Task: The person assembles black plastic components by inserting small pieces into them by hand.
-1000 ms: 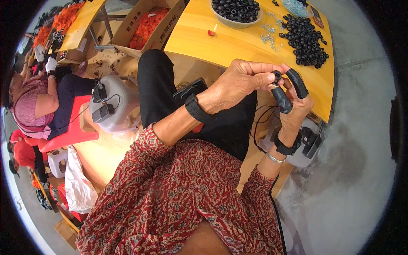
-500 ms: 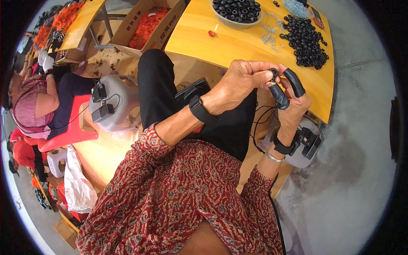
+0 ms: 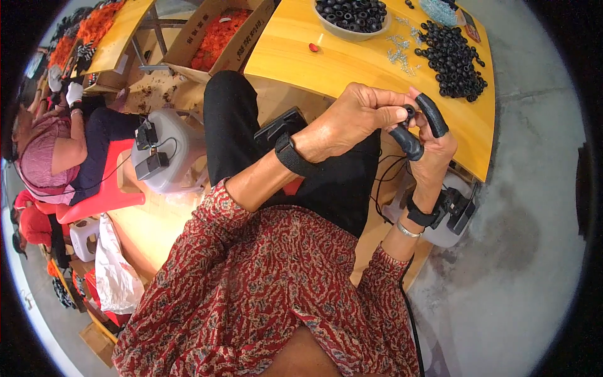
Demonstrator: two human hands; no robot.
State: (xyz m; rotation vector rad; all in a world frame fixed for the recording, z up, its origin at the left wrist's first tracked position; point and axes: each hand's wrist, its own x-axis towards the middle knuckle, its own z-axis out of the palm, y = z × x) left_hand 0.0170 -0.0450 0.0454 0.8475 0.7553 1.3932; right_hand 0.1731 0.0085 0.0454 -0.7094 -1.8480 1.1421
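My left hand [image 3: 358,119] pinches a small black ring-shaped piece [image 3: 409,113] between thumb and forefinger, just off the near edge of the yellow table. From the other side my right hand [image 3: 432,141] closes on the same piece. Black sleeves cover the thumb and forefinger of that hand. Fingertips partly hide the piece, and I cannot make out any finer part held with it. Beyond my hands, a pile of similar black pieces [image 3: 453,63] lies on the table beside scattered small clear bits [image 3: 399,53].
A bowl [image 3: 353,34] of black pieces stands on the yellow table [image 3: 282,53], near a small red bit [image 3: 313,48]. A clear bag [image 3: 440,11] lies at the far edge. An open carton [image 3: 248,44] holds orange material. At left, a gloved co-worker [image 3: 47,151] sits on a red chair.
The ring-shaped piece has turned and shifted slightly between my fingers, and my right thumb has moved a little left. The co-worker's gloved hands have moved apart.
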